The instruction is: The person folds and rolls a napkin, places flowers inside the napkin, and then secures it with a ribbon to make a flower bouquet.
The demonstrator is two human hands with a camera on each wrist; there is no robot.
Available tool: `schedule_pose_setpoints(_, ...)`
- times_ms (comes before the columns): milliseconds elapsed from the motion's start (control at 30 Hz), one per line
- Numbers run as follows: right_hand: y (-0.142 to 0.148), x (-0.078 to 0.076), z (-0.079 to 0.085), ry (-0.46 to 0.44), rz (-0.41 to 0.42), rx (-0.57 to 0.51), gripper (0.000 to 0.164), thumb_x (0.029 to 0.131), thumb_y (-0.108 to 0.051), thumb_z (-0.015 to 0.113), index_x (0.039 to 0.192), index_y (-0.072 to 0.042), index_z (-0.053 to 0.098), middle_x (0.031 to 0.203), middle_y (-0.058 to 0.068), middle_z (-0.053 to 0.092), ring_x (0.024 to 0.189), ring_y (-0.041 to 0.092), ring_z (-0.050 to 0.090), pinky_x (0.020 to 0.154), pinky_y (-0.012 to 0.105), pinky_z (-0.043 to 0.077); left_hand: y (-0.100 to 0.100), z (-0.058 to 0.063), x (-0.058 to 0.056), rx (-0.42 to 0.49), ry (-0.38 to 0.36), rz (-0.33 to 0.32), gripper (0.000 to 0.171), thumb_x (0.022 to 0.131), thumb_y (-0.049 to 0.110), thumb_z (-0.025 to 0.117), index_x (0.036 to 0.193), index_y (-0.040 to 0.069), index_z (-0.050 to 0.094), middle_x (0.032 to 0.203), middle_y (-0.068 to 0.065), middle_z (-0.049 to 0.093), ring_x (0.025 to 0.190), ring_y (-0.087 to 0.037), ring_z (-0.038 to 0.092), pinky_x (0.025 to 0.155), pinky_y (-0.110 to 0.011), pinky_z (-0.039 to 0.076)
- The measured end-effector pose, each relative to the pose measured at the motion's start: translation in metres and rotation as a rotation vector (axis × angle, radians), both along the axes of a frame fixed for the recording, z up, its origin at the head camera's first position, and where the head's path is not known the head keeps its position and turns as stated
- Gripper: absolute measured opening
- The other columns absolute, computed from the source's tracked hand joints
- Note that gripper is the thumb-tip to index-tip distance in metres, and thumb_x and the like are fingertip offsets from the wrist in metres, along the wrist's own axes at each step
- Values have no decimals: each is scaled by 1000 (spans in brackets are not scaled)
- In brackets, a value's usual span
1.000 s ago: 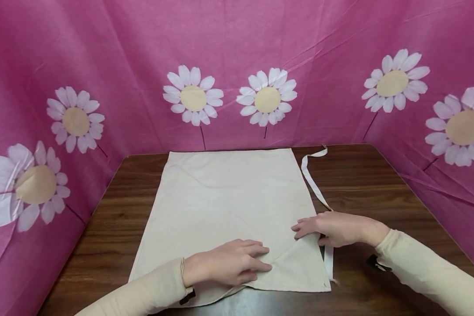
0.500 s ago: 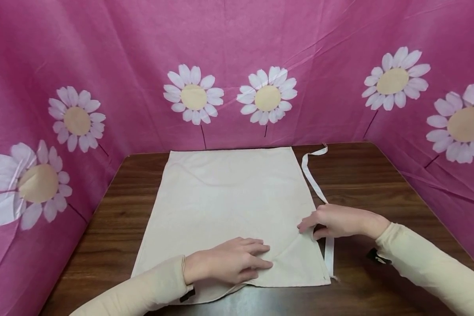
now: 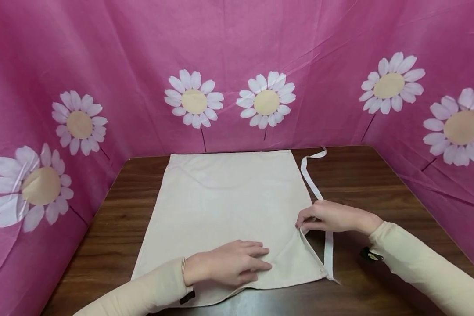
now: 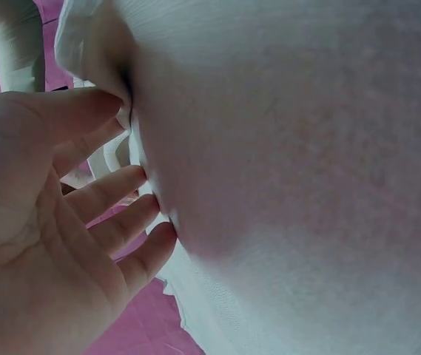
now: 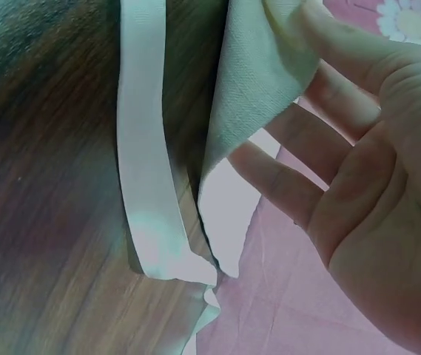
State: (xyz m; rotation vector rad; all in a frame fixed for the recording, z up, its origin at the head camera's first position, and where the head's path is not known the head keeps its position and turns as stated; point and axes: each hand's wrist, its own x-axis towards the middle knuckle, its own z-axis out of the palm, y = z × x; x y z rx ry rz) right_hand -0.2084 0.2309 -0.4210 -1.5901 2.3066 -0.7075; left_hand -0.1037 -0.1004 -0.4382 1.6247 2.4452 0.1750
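Head view: pale cloth [image 3: 229,210] lies on the table [image 3: 379,184], pink curtain [image 3: 229,35] behind; white tape [image 3: 329,254] runs along cloth's R side. My L hand [image 3: 231,263], fingers relaxed and apart, rests on cloth nr its near edge. My R hand [image 3: 332,216] pinches cloth's R edge, raised there. L wrist view: my fingertips touch cloth, w/ gaps btwn fingers. R wrist view: I hold the raised edge; tape's on table just beside.

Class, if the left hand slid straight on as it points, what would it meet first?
Sliding over the cream cloth, the left hand would probably meet the cloth's slanting fold first, just ahead; its height is hard to judge.
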Motion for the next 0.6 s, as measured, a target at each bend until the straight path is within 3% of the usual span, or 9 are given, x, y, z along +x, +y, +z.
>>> schedule_pose_setpoints(167,-4,-4,-2,-14,-20,-2,6,99,-17,68,103,-18,72,93,-16,69,78,-3,60,69,19,52,0,1,-2,19,-28,8,43,104,33,57,146,21,57,153,-10,47,144,-21,39,116,-32,31)
schedule_pose_setpoints(400,-11,-15,0,-22,-31,-14,5,99,-17,67,100,-20,72,92,-16,70,81,-2,61,71,23,54,1,1,-1,169,-92,144,74,102,45,58,162,17,24,162,-23,23,150,-29,26,119,-40,26)
schedule_pose_setpoints(600,-26,-28,6,-32,-61,-2,6,100,-17,67,98,-21,72,91,-17,69,88,1,65,78,28,55,4,5,-3,247,-130,180,84,99,50,61,164,20,16,163,-21,20,149,-29,27,118,-40,28)
